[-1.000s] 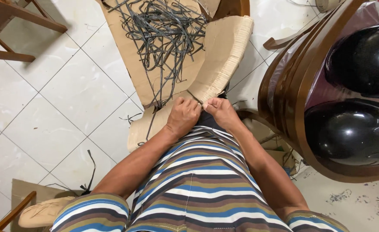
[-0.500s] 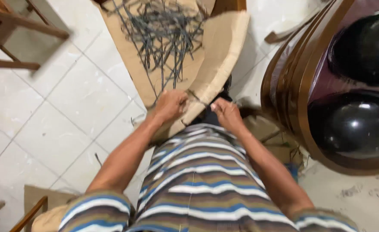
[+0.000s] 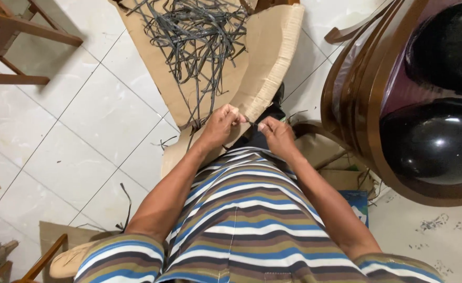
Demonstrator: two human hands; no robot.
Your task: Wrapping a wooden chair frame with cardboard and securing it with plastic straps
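A: Head view, looking straight down the striped shirt (image 3: 241, 220). What sits between the hands?

B: A short dark strip (image 3: 251, 121), stretched between them just over the lower edge of the cardboard (image 3: 265, 63). Its long axis runs nearly level across the picture, left to right, one end at each hand.

A: And the hands themselves?

B: The left hand (image 3: 221, 124) is closed, fingertips pinched on the strip's left end. The right hand (image 3: 277, 135) is closed too, thumb and forefinger pinched on the other end. They are near each other but apart.

A: What can't you make out?

B: The strip is thin, and most of it is hidden under the fingers; where its ends stop I cannot tell. The pile of strips (image 3: 194, 36) on the cardboard is cut off at the top edge. The chair (image 3: 357, 94) to the right runs out of frame, and whatever dark thing lies below the cardboard's edge is too shadowed to name.

A: Against the frame half a second ago?

B: The blur is gone. The left hand has come in from the cardboard toward the right hand, so the gap between them is narrower. The cardboard and the pile lie as before.
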